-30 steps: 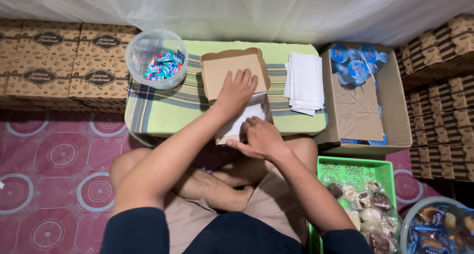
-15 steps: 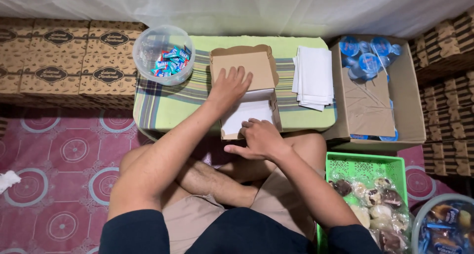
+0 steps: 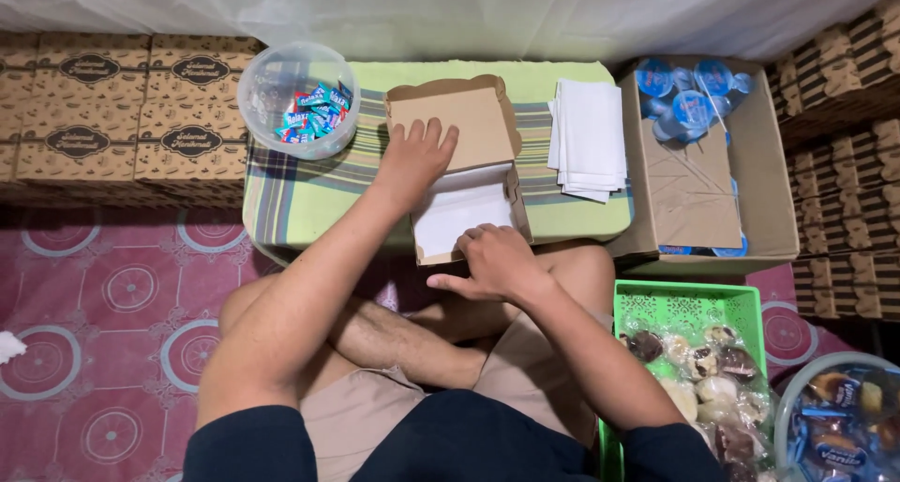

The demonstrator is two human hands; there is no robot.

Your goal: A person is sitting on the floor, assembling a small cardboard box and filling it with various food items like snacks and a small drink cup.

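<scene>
My left hand (image 3: pixel 412 158) lies flat, fingers spread, on the raised lid of the open brown cardboard box (image 3: pixel 459 135), which sits on the striped cloth (image 3: pixel 309 196) in front of my crossed legs. My right hand (image 3: pixel 497 262) rests at the box's near edge, fingers curled onto the white paper liner (image 3: pixel 464 215) inside, gripping nothing. A clear tub of wrapped candies (image 3: pixel 300 97) stands left of the box and a stack of white paper sheets (image 3: pixel 591 140) lies to its right.

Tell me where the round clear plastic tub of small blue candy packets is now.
In the head view, the round clear plastic tub sits at the far left corner of the green striped cloth, left of the open brown cardboard box under the left hand.
</scene>
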